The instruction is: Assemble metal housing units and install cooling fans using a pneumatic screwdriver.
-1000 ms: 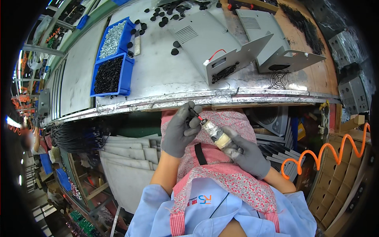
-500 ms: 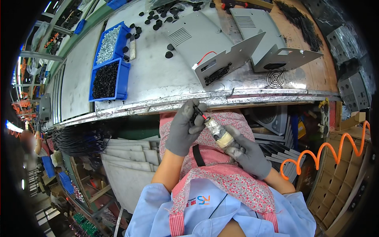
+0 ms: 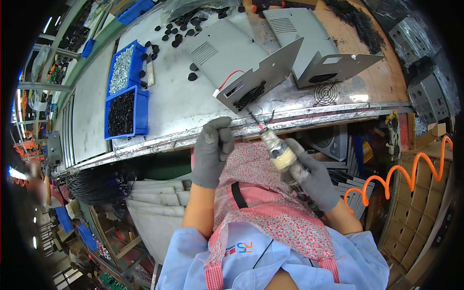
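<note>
My right hand [image 3: 314,179], in a grey glove, grips a power screwdriver [image 3: 282,154] with a taped, whitish body. Its bit, red near the base, points up and left toward the bench edge, close to the lower corner of a grey bent metal panel [image 3: 266,65]. A black round fan part [image 3: 250,96] and a red wire [image 3: 231,79] show on that panel. To the left of the screwdriver, my left hand [image 3: 212,152] is raised apart from it, its gloved fingers curled together. Whatever those fingers may hold is hidden.
Blue bins of silvery screws [image 3: 121,68] and black screws [image 3: 121,113] stand on the left of the bench. A second metal panel [image 3: 340,70] and a round wire guard [image 3: 325,93] lie to the right. Black caps are scattered behind. An orange coiled hose [image 3: 411,176] hangs at right.
My left hand has come away from the screwdriver's bit and moved left and down. The screwdriver has shifted slightly right, its bit now nearer the panel. The whole view has shifted a little.
</note>
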`<action>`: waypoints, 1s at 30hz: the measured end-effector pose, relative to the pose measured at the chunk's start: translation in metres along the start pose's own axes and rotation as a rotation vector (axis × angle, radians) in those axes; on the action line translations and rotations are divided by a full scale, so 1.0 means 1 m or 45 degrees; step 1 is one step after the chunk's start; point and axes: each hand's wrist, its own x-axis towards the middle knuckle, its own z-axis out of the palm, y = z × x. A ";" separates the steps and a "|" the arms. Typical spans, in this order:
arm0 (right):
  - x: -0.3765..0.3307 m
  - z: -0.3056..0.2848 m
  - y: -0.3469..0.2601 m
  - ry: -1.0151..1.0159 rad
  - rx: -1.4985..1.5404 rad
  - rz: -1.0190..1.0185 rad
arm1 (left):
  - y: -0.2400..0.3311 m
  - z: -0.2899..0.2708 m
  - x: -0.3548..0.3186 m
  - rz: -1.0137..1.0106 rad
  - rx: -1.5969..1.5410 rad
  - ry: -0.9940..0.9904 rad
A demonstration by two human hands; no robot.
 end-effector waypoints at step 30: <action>0.030 -0.024 -0.016 0.187 0.113 0.173 | 0.013 0.003 0.075 0.201 1.044 -0.128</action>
